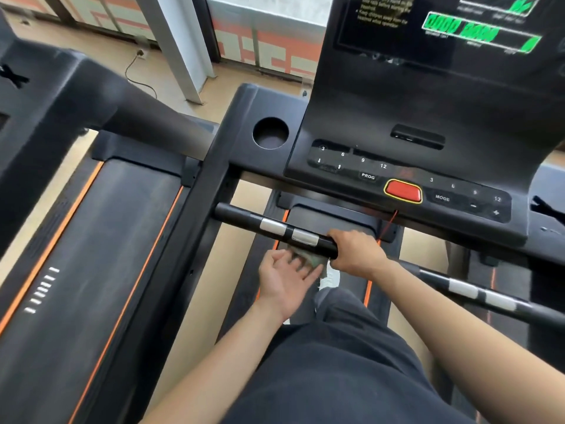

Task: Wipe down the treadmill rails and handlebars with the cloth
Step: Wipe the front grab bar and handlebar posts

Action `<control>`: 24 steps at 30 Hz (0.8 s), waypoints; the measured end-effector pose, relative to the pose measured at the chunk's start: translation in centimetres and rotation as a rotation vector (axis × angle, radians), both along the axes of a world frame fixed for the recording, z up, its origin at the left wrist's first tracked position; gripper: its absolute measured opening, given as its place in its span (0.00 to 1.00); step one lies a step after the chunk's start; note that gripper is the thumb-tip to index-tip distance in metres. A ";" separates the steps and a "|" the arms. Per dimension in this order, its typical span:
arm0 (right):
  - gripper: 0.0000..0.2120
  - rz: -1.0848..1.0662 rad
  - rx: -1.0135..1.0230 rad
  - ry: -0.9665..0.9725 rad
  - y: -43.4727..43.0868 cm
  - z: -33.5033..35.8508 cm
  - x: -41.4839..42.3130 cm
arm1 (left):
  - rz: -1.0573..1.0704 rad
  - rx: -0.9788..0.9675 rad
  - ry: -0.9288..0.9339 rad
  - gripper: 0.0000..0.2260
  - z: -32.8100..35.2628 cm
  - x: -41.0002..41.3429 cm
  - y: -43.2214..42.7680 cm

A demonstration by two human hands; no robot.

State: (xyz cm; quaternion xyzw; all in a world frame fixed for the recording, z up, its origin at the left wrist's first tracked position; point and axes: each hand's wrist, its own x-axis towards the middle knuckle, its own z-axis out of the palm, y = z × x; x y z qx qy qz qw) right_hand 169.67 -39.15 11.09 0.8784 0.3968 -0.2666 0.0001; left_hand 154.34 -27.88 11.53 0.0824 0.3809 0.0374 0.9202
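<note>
Cloth: the greenish cloth [307, 261] is hanging under the inner end of the left bar [244, 220], bunched between the bar's underside and the left hand.
Left hand: the left hand [286, 278] is facing palm up below the bar. Its fingers [301, 267] are lying straight and close together against the cloth, seemingly pressing it upward so the underside gets wiped.
Right hand: the right hand [356, 255] is wrapping curled fingers round the bar's tip, just beside the cloth. Whether it is also pinching a cloth edge cannot be told. The grip is probably steadying the bar and stopping the cloth from slipping off the end.
Sensors: two silver plates [273, 227] are sitting further along the bar, apart from the cloth, with nothing touching them.
Right bar: the right bar [495, 299] is running beneath the right forearm, with neither hand on it.
Stage: the person is apparently working on the left bar's end. Nothing is showing whether the other bar or the rails are done.
</note>
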 end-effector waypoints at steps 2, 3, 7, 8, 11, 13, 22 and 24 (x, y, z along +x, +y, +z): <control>0.16 -0.007 -0.004 -0.010 0.0 0.1 -0.1 | 0.067 0.041 0.048 0.13 0.0 -0.3 1.3; 0.15 -0.012 -0.004 -0.012 0.0 0.2 -0.1 | 0.098 0.072 0.069 0.13 0.0 -0.7 2.2; 0.14 -0.026 0.011 -0.020 0.2 0.4 -0.3 | 0.184 0.244 0.163 0.16 1.2 -2.9 5.5; 0.13 -0.027 0.011 -0.024 0.3 0.5 -0.4 | 0.176 0.311 0.191 0.16 1.8 -3.4 6.2; 0.12 -0.031 0.020 -0.033 0.3 0.7 -0.5 | 0.112 0.539 0.237 0.17 3.6 -4.5 8.6; 0.10 -0.034 0.026 -0.030 0.3 0.9 -0.6 | 0.058 0.731 0.242 0.18 5.3 -4.7 10.3; 0.09 -0.042 0.045 -0.043 0.2 1.2 -0.7 | -0.676 2.033 0.552 0.18 6.5 -2.6 14.3; 0.09 -0.039 0.034 -0.046 0.2 1.2 -0.7 | -0.973 2.237 0.596 0.25 4.0 -2.2 12.8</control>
